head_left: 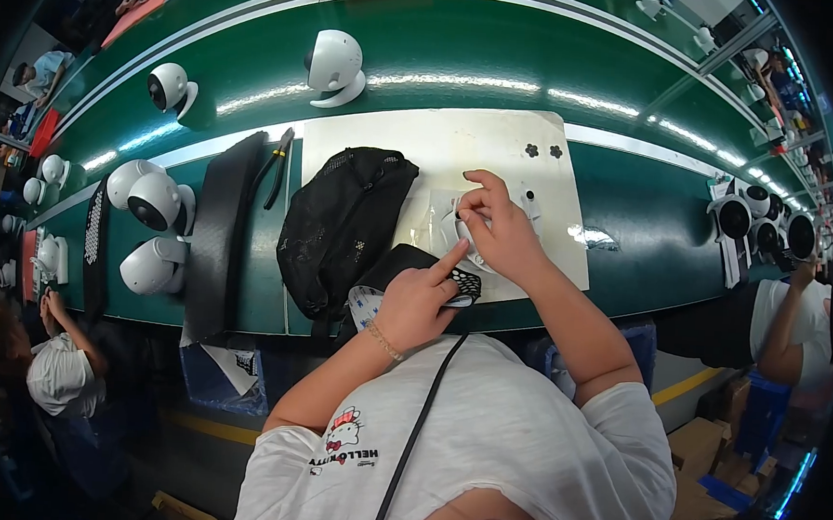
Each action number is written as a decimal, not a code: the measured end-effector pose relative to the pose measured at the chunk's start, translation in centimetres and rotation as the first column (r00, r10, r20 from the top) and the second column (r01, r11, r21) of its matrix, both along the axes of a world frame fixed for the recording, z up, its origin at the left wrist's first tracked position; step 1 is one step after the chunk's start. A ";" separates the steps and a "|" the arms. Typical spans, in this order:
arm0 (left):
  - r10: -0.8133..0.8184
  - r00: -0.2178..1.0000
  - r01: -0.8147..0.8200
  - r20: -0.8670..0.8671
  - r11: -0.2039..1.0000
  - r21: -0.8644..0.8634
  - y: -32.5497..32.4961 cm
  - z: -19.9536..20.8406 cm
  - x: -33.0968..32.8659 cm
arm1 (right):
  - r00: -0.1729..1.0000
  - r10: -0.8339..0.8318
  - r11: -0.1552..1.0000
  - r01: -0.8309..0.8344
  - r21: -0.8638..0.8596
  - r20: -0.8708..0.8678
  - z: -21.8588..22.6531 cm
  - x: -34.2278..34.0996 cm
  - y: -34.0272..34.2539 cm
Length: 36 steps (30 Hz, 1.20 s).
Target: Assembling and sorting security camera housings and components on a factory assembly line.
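My left hand [417, 306] is closed around a curled black sheet with rows of white dots [468, 285], its index finger stretched toward a white plastic part [475, 256]. That part lies on the pale mat, mostly hidden beneath my hands. Just above it, my right hand [505, 235] has thumb and index finger pinched, other fingers raised. A small dark spot shows at its fingertips; what it is I cannot make out. Clear plastic film [433, 224] lies beside the part. To the left rests a black mesh bag [341, 231].
The pale mat [445, 132] bears two small black flower-shaped pieces [543, 151]. Left of it are pliers [274, 175], a long black foam strip [222, 237] and several white round-headed cameras [158, 198]. Another white camera [334, 66] stands on the far green belt. Co-workers sit at both sides.
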State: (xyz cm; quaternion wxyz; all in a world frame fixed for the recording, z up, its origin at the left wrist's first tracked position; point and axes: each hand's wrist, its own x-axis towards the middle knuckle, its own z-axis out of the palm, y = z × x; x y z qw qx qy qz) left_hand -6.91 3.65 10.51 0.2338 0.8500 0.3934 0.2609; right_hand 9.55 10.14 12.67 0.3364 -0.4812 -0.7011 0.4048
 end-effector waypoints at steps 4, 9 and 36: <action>0.001 1.000 -0.002 -0.003 1.000 -0.017 0.0 -0.1 -0.1 | 0.968 -0.034 0.988 -0.005 0.153 0.249 0.6 -0.3 -0.7; -0.009 1.000 0.009 -0.010 1.000 -0.023 0.0 -0.1 -0.1 | 0.865 -0.055 0.914 -0.157 0.374 0.499 1.3 0.2 -1.4; 0.015 0.998 -0.018 0.059 0.999 0.043 0.7 -0.5 0.0 | 0.943 -0.233 0.967 0.199 0.159 0.237 -1.2 1.7 -5.9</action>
